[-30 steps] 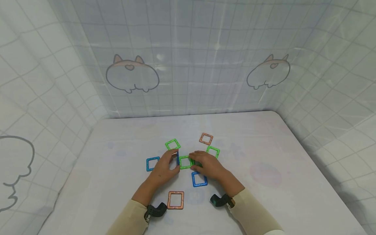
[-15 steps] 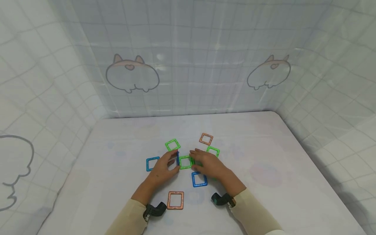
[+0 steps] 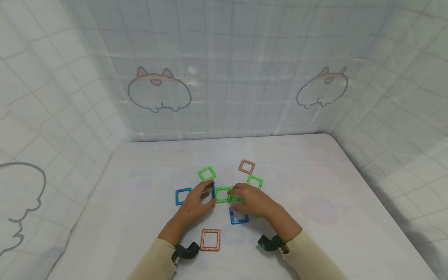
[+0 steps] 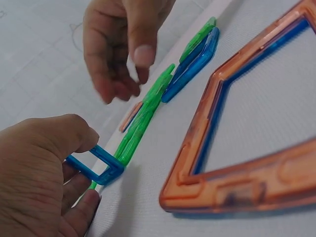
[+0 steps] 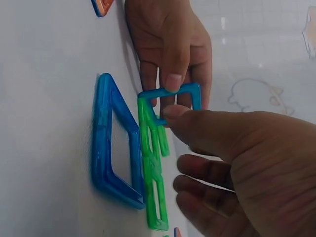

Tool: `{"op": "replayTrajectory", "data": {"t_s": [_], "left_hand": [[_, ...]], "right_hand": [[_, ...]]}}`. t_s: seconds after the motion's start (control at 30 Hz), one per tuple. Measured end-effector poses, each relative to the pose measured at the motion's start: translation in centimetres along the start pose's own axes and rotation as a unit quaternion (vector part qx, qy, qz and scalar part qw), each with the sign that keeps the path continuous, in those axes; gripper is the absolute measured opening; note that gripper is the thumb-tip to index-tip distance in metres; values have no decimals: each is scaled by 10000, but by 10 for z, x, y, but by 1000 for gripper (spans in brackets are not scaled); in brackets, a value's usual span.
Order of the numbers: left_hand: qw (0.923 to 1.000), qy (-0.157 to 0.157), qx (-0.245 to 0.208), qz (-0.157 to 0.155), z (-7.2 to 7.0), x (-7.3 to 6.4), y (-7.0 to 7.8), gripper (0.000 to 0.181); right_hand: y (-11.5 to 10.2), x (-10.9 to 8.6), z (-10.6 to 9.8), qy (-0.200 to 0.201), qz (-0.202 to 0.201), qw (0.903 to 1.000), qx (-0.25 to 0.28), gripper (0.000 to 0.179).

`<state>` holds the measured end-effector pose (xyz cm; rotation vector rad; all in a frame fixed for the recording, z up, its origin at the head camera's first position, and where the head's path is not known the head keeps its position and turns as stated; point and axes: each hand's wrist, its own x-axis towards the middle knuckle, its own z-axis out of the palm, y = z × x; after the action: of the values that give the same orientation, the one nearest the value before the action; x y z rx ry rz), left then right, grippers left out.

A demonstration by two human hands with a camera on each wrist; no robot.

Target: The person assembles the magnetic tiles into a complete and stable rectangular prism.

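My left hand (image 3: 196,201) pinches a blue square magnetic tile (image 4: 109,160) between thumb and fingers. The tile stands upright, its lower edge at the left side of a flat green tile (image 3: 223,201). A second green tile (image 3: 236,200) lies flat against the right side of the first, partly covered in the head view by my right hand (image 3: 256,200). That hand hovers over it with fingers loosely bent and nothing between them. In the right wrist view, the right thumb overlaps the upright blue tile (image 5: 158,92). Close below the right hand lies a flat blue tile (image 3: 240,222).
Loose tiles lie around the hands: a green one (image 3: 204,168) and an orange one (image 3: 248,160) farther back, another green one (image 3: 256,177) behind the right hand, a blue one (image 3: 176,197) at left, an orange one (image 3: 210,249) in front. Patterned curtains (image 3: 241,77) surround the table.
My right hand has drawn back slightly to the right, uncovering more of the second green tile. The left hand keeps holding the upright blue tile in the same place.
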<state>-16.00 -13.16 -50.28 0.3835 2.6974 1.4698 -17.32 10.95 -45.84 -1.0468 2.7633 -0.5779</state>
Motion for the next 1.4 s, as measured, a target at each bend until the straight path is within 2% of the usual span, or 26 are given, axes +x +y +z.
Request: {"op": "replayTrajectory", "data": {"t_s": [0.17, 0.37, 1.03, 1.4], "left_hand": [[10000, 25, -36, -51, -1, -1, 0, 69], [10000, 11, -38, -64, -2, -1, -1, 69], [9999, 33, 20, -162, 1, 0, -1, 68], [10000, 9, -20, -77, 1, 0, -3, 69]], "right_hand": [[-4, -8, -3, -431, 141, 9990, -1, 44], [-5, -15, 2, -726, 356, 9967, 93, 57], [-2, -22, 8, -563, 315, 9978, -118, 56], [-10, -23, 6, -355, 761, 9965, 40, 56]]}}
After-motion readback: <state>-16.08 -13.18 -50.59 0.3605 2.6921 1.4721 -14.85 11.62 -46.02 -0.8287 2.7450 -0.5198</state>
